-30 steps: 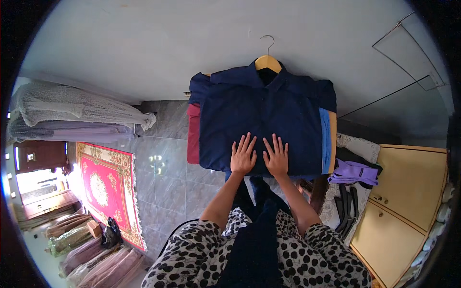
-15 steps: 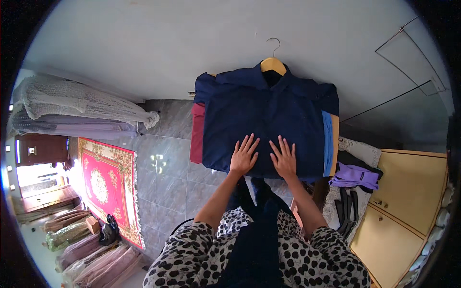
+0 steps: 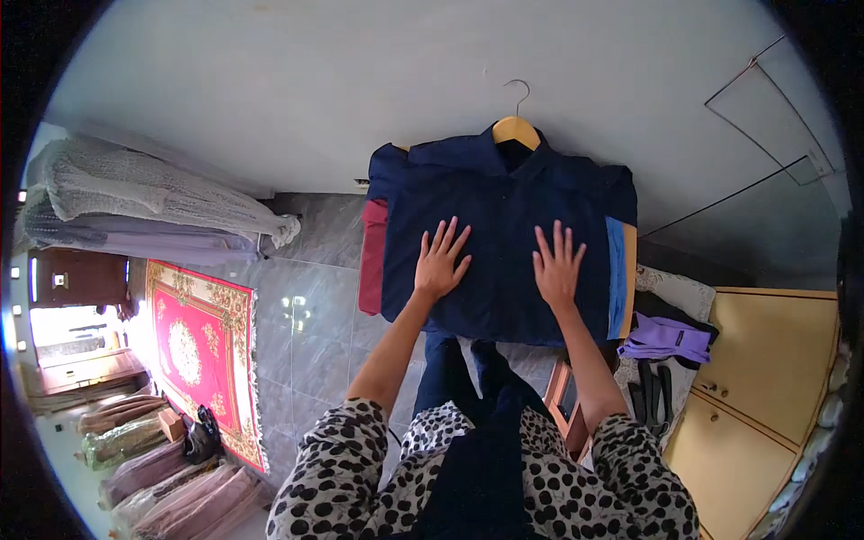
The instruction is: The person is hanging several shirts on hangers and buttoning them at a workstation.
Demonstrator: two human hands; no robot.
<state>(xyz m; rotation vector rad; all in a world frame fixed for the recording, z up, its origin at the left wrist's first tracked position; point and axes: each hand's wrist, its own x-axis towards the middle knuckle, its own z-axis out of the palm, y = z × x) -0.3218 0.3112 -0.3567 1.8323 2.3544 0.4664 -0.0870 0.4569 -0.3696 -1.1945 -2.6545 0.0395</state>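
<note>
A dark navy collared shirt (image 3: 499, 225) lies spread out in front of me, with its sleeves folded at the sides. Inside its collar is a pale wooden hanger (image 3: 517, 132) with a metal hook. My left hand (image 3: 440, 263) rests flat on the left half of the shirt, fingers spread. On the right half, my right hand (image 3: 559, 264) lies flat in the same way. A maroon cloth (image 3: 373, 261) shows past the shirt's left edge. Beyond the right edge are a blue cloth (image 3: 616, 274) and a tan board-like edge (image 3: 629, 270). What supports the shirt is mostly hidden.
A folded purple garment (image 3: 666, 337) and black hangers (image 3: 650, 391) lie at the right, beside a yellow cabinet (image 3: 774, 360). Pale lace gowns (image 3: 135, 193) hang at the left. A red patterned rug (image 3: 193, 346) covers part of the grey tiled floor (image 3: 310, 306).
Both hands have slid up the shirt and moved farther apart, staying flat. The shirt appears slightly lower in view.
</note>
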